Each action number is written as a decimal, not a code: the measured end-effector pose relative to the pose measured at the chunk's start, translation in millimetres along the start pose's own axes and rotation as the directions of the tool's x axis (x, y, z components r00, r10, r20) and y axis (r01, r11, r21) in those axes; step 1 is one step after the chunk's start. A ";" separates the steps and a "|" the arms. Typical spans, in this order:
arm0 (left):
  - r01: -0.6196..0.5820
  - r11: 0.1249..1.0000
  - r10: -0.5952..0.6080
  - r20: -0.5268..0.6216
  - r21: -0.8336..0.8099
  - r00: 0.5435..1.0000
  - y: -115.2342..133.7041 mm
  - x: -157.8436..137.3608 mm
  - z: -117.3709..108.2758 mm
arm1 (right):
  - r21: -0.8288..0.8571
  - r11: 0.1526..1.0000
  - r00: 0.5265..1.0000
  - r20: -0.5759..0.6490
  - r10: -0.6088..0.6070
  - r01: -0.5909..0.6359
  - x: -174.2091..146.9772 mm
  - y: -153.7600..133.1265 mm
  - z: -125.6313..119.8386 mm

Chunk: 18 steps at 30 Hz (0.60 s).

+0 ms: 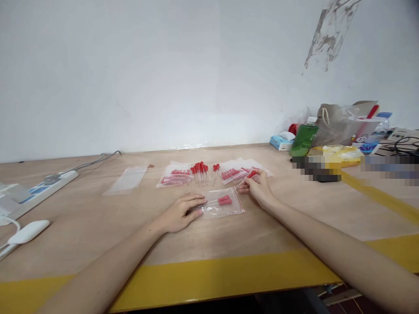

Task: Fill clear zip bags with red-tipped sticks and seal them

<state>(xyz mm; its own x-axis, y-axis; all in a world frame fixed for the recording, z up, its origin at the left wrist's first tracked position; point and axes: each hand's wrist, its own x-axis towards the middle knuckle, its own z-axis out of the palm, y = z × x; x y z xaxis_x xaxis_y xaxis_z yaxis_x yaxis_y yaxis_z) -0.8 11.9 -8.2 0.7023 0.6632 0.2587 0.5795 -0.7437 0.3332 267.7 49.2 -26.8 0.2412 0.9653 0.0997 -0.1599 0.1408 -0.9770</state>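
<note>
A clear zip-lock bag (214, 212) lies flat in front of me, with droppers with red bulbs (225, 200) inside. My left hand (183, 212) holds the bag's left end, its fingers and thumb resting on the plastic. At the bag's right end, my right hand (258, 189) pinches another red-bulbed dropper (252, 174), its thin tube pointing left toward the bag's edge. Behind the bag, several loose droppers (199, 169) lie in a group, and two more droppers (216, 168) lie just to their right.
Filled bags are stacked left (175, 174) and right (231, 171) of the loose droppers. Flat bags (126, 181) lie farther left, near a power strip (42, 196). At right stand a tissue pack (280, 142), a green bottle (303, 137) and plastic bags. Yellow tape (209, 279) lines the table's front edge.
</note>
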 end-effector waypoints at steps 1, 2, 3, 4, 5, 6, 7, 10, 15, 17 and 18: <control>-0.001 1.000 0.001 0.000 0.001 1.000 0.1 -0.1 0.0 | 0.033 0.999 1.000 0.003 0.015 -0.015 -1.4 -0.1 1.1; -0.001 1.000 0.001 -0.002 0.001 1.000 0.1 -0.3 0.0 | 0.067 0.997 0.999 0.005 0.036 -0.036 -2.8 -0.4 1.9; -0.002 1.000 0.002 -0.004 -0.001 1.000 0.2 -0.5 0.0 | 0.099 0.993 0.998 0.008 0.059 -0.059 -4.3 -0.9 2.4; -0.001 1.000 0.001 -0.004 -0.003 1.000 0.3 -0.7 0.0 | 0.127 0.989 0.997 0.014 0.077 -0.079 -5.9 -1.4 2.8; -0.001 1.000 0.001 -0.005 -0.003 1.000 0.4 -0.9 0.1 | 0.153 0.984 0.995 0.026 0.091 -0.094 -7.4 -2.0 2.9; 0.000 1.000 0.000 -0.006 -0.002 1.000 0.4 -1.0 0.1 | 0.174 0.978 0.993 0.048 0.105 -0.111 -9.0 -2.7 2.8; -0.001 1.000 0.001 -0.007 0.000 1.000 0.3 -1.0 0.2 | 0.187 0.973 0.990 0.082 0.118 -0.132 -10.6 -3.7 2.3; -0.001 1.000 0.001 -0.006 0.010 1.000 0.3 -0.9 0.1 | 0.155 0.967 0.965 0.200 0.168 -0.200 -14.9 -7.2 -1.4; 0.017 1.000 -0.016 -0.016 0.012 1.000 0.8 -1.6 -0.2 | 0.043 0.982 0.957 0.235 0.171 -0.187 -18.5 -11.8 -8.9; 0.020 1.000 -0.020 -0.018 0.015 1.000 1.1 -2.0 -0.3 | -0.018 0.989 0.955 0.258 0.149 -0.149 -18.4 -11.9 -10.7; 0.022 1.000 -0.022 -0.019 0.016 1.000 1.1 -2.2 -0.3 | -0.066 0.990 0.950 0.280 0.136 -0.122 -17.9 -11.5 -11.7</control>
<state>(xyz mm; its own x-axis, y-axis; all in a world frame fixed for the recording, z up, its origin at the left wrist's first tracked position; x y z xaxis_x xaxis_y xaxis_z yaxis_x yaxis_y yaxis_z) -1.9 9.6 -8.1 0.6818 0.6805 0.2683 0.6014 -0.7303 0.3240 276.4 27.7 -19.5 -0.0610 0.9980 0.0147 -0.1247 0.0070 -0.9922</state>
